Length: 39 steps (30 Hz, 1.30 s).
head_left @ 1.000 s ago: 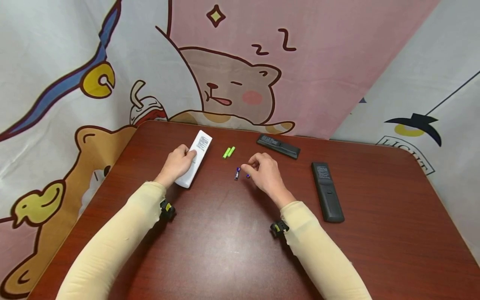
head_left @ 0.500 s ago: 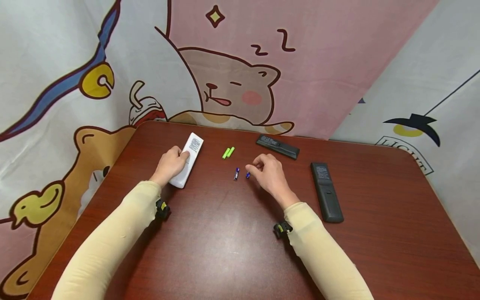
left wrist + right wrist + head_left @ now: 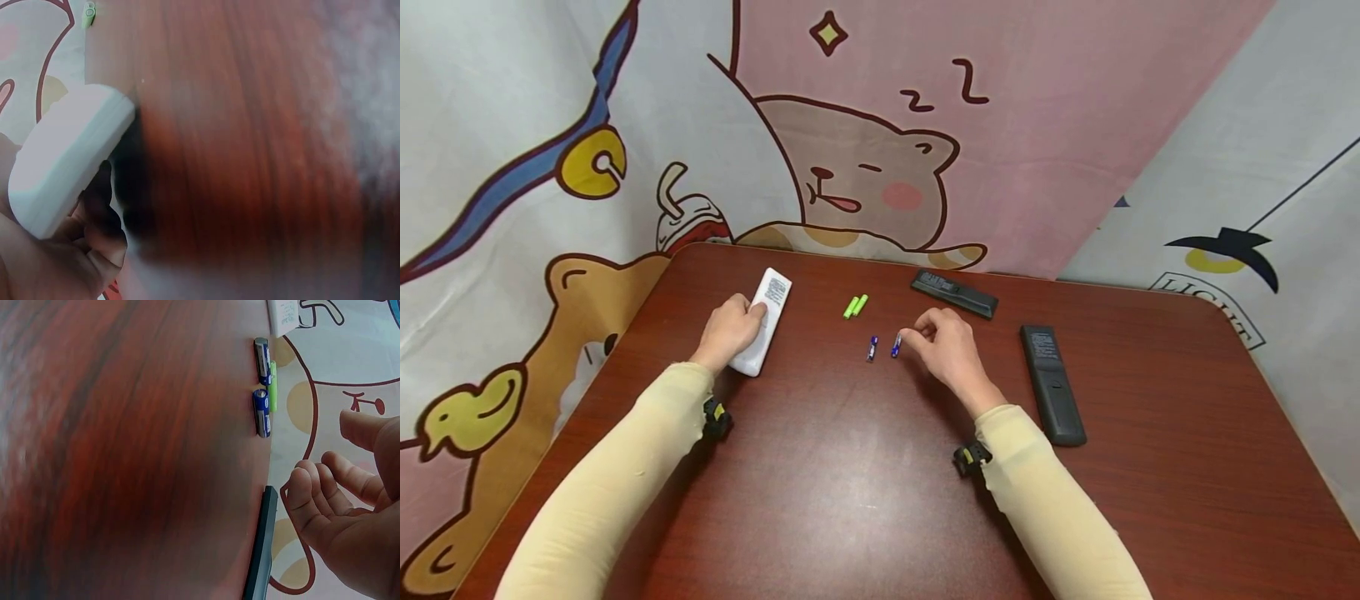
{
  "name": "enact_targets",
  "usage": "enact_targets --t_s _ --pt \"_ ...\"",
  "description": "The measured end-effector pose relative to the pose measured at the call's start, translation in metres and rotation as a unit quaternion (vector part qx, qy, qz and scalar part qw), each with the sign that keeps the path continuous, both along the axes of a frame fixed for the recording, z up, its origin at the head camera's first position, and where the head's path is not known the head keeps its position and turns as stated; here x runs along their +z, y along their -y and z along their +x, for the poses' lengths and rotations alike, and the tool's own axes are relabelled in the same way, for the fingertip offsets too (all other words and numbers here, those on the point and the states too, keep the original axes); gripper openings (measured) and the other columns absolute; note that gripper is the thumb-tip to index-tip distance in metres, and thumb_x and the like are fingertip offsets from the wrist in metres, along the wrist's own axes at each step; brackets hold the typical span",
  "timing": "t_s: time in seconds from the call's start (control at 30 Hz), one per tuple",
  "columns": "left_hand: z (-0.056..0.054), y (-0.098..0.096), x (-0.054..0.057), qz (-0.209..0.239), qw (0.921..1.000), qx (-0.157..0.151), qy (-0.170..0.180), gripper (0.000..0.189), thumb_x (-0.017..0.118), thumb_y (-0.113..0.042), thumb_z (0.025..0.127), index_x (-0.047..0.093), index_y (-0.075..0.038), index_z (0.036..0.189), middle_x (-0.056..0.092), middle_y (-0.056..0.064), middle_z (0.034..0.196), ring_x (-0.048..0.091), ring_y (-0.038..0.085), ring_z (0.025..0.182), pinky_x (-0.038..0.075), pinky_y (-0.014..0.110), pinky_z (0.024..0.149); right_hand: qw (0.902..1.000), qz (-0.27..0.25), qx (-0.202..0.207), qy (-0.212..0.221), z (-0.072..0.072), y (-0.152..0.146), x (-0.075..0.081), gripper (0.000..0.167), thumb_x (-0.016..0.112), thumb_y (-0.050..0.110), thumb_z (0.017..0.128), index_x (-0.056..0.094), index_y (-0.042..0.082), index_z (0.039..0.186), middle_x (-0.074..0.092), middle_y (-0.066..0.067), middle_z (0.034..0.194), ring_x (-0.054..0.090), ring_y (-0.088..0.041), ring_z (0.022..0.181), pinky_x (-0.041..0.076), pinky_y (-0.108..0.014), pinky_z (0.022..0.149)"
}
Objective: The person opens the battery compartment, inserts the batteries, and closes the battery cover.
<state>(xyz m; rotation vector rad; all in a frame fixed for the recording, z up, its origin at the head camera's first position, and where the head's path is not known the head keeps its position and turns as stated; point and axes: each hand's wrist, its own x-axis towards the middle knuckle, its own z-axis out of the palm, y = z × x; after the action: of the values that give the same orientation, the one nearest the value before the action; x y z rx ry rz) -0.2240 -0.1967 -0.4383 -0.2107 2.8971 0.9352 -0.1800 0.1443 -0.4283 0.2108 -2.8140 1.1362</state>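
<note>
My left hand (image 3: 727,333) grips a white remote control (image 3: 772,292), its thumb over the labelled back face. In the left wrist view the remote's rounded end (image 3: 65,147) rises out of the hand, tilted above the table. Slightly curled and holding nothing, my right hand (image 3: 951,348) hovers just right of a blue battery (image 3: 897,344). A second blue battery (image 3: 872,348) lies to its left. Two green batteries (image 3: 855,306) lie side by side farther back. The right wrist view shows a gap between thumb and fingers, apart from the blue batteries (image 3: 261,412).
One black remote control (image 3: 955,293) lies near the table's back edge. Another black remote control (image 3: 1052,387) lies to the right of my right hand. A patterned cloth (image 3: 865,167) hangs behind the brown table (image 3: 850,467).
My left hand has carried the white remote control to the left. The right hand has drawn slightly rightward, and the blue battery beside it shows more fully.
</note>
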Motion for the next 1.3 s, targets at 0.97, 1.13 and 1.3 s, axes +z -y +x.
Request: enact_targets --t_s 0.97,1.13,1.3 --pt "0.001 0.019 0.000 -0.046 0.9985 -0.020 0.023 0.047 0.053 -0.039 0.100 0.055 0.007 0.110 0.061 0.027 0.102 0.059 0.037 0.090 0.048 0.043 0.073 0.9989 0.025 -0.029 0.029 -0.001 -0.032 -0.007 0.029 0.072 0.031 0.097 0.069 0.003 0.104 0.061 -0.015 0.103 0.060 -0.030 0.093 0.050 -0.043 0.080" --pt "0.001 0.019 -0.001 -0.048 0.9985 -0.022 0.014 0.046 0.053 -0.038 0.099 0.055 0.007 0.106 0.061 0.027 0.101 0.059 0.038 0.090 0.048 0.045 0.074 0.9985 0.035 -0.030 0.029 -0.003 -0.037 -0.006 0.030 0.071 0.032 0.098 0.068 0.002 0.105 0.060 -0.015 0.104 0.060 -0.031 0.093 0.051 -0.045 0.080" --pt "0.000 0.020 -0.002 -0.046 0.9987 -0.020 0.010 0.043 0.054 -0.037 0.099 0.054 0.006 0.104 0.060 0.026 0.098 0.059 0.038 0.089 0.048 0.045 0.074 0.9982 0.043 -0.029 0.029 -0.006 -0.043 -0.004 0.032 0.071 0.031 0.098 0.068 0.001 0.108 0.061 -0.018 0.108 0.061 -0.034 0.097 0.053 -0.048 0.084"
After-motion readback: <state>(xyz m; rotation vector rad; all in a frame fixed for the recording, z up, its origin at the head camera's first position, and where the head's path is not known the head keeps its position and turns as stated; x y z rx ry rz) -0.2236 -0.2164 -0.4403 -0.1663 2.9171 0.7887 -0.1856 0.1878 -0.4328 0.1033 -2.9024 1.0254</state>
